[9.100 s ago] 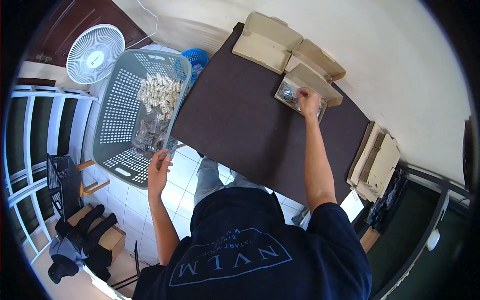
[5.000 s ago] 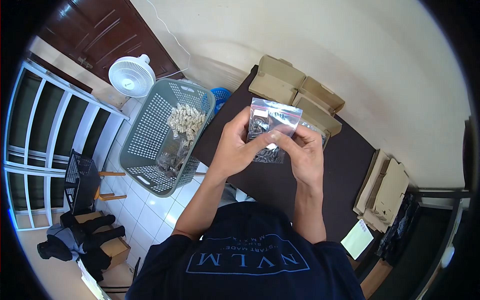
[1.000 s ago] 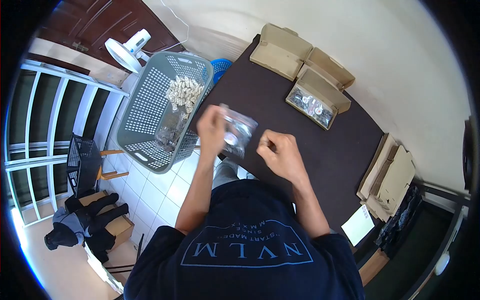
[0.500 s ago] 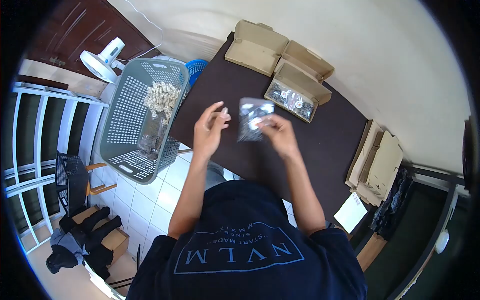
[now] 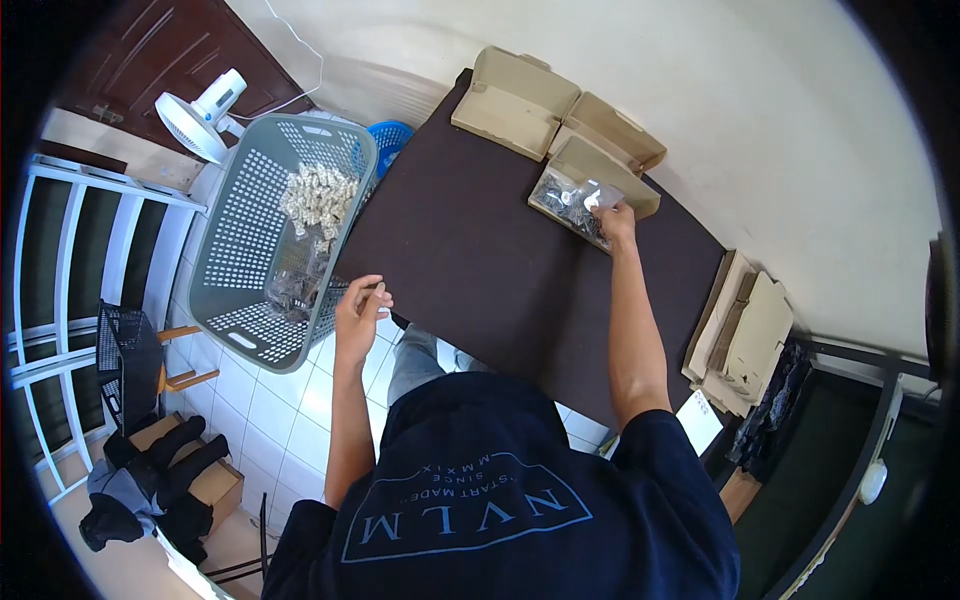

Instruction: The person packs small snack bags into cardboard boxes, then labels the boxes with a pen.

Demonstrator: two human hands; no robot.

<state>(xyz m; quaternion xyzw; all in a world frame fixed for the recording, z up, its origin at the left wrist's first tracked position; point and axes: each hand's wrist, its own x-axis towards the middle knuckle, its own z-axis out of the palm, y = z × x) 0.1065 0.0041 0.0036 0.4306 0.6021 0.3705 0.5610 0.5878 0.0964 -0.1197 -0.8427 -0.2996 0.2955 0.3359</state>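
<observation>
While right hand (image 5: 617, 218) pinches bag (image 5: 580, 195) over box (image 5: 590, 190), contents blurred; left hand (image 5: 358, 310) half-open, empty.

At the bottom of the frame, the person's dark shirt (image 5: 470, 500) bears pale print, seen upside down, reading "NVLM", "START MADE" and "SINCE MMXIX".

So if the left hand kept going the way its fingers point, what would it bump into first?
Probably the grey laundry basket: the left hand points up and left toward its near wall, beside the dark table. Depth is hard to judge here.
</observation>
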